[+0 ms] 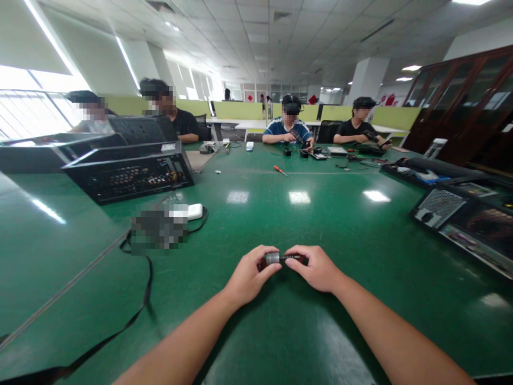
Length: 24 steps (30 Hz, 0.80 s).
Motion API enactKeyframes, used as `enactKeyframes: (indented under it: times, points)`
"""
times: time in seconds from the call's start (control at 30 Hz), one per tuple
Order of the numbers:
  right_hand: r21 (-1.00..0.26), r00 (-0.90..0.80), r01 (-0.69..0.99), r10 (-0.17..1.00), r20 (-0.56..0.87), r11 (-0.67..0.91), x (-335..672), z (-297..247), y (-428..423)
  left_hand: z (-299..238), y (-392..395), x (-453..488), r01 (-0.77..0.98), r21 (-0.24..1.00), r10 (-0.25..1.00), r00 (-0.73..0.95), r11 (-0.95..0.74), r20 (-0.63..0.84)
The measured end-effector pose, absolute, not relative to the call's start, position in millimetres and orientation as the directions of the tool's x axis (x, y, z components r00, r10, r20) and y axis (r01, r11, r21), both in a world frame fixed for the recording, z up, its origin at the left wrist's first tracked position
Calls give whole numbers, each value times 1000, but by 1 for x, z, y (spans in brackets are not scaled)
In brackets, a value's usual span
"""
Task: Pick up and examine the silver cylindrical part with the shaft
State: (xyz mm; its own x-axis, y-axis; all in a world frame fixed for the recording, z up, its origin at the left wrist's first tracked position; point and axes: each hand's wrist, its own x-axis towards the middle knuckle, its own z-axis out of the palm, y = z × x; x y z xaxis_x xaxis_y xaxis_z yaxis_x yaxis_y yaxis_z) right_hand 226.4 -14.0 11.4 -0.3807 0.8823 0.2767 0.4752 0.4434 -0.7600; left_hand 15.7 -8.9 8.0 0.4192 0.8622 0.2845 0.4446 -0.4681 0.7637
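Just above the green table, both my hands meet on a small motor rotor, a grey metal cylinder (pixel 273 258) with a thin dark shaft (pixel 282 258) pointing right. My left hand (pixel 250 274) pinches the cylinder between thumb and fingers; a reddish-brown part of it shows inside the grip. On the other side, my right hand (pixel 316 267) is closed on the shaft end, where a dark reddish piece shows between thumb and fingers. My palms and fingertips hide much of the part.
A blurred-out badge (pixel 160 227) with a black strap lies left on the green table (pixel 224 230). Open computer cases stand at left (pixel 132 176) and right (pixel 476 214). A red screwdriver (pixel 279 170) lies farther back. Several people sit across, two handling objects.
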Motion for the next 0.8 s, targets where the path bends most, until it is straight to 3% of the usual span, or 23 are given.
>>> enactKeyframes:
  times: [0.8]
  points:
    - [-757,-377,488,887,267,435,228,11,-13,9,-11,11,464,753,869,396,-467,295]
